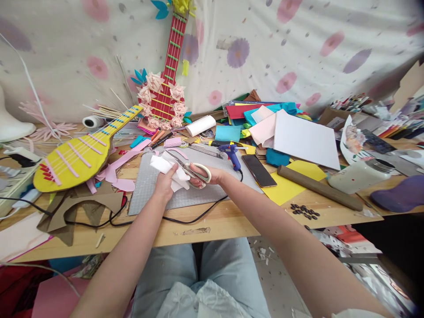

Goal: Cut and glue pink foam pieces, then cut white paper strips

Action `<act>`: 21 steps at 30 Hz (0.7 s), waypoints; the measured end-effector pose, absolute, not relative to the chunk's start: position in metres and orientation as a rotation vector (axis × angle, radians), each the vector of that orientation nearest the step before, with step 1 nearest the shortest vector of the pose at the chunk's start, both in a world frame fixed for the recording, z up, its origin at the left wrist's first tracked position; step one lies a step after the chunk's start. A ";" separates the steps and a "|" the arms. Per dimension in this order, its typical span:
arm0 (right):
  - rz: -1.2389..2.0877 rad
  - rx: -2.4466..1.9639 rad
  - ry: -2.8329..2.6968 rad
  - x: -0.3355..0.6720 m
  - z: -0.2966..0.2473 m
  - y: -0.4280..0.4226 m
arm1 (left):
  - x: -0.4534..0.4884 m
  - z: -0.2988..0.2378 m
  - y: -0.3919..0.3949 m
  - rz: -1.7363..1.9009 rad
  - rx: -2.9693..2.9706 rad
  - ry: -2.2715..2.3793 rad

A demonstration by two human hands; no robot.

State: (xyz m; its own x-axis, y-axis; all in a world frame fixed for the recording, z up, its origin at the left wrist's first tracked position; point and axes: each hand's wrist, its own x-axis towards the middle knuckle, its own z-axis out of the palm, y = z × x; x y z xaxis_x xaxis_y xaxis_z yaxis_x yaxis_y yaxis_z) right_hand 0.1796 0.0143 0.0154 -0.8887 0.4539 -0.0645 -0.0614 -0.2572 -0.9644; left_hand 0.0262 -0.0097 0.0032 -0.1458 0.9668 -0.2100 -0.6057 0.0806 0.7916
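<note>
Left hand: the left hand (164, 182) is closed on folded white paper (161, 165), thumb pressing from above; I suppose this pinch keeps the loose layers firm near the blades.

Right hand: the right hand (199, 175) grips the scissors (185, 168) by their pale handles, with the fingers at the loops, a hold which seems suited to controlling the blades.

Paper and scissors: both are held above the grey cutting mat (144, 181), directly before the person; the blades point away from the body and lie against the paper. Whether they bite into it, I cannot tell.

Glue gun: the blue hot glue gun (231, 154) rests on the mat, beyond the right wrist, perhaps to be within reach. A black cable (198, 218) crosses the wooden table (245, 226) nearby.

Right side: a dark smartphone (258, 170) lies partly over yellow paper (281, 191), near a brown roll (319, 187).

Instruments: the yellow lute model (71, 164) lies left; the red guitar model (169, 57) stands behind, seemingly leaning on the curtain (258, 26).
</note>
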 end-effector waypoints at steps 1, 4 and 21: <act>2.191 -0.487 -1.674 0.180 0.015 0.014 | 0.026 0.003 -0.010 1.477 0.514 0.932; 2.170 -0.546 -1.670 0.180 0.017 0.014 | 0.026 0.004 -0.010 1.475 0.511 0.938; 2.188 -0.586 -1.607 0.174 0.019 0.014 | 0.029 0.006 -0.012 1.476 0.522 0.956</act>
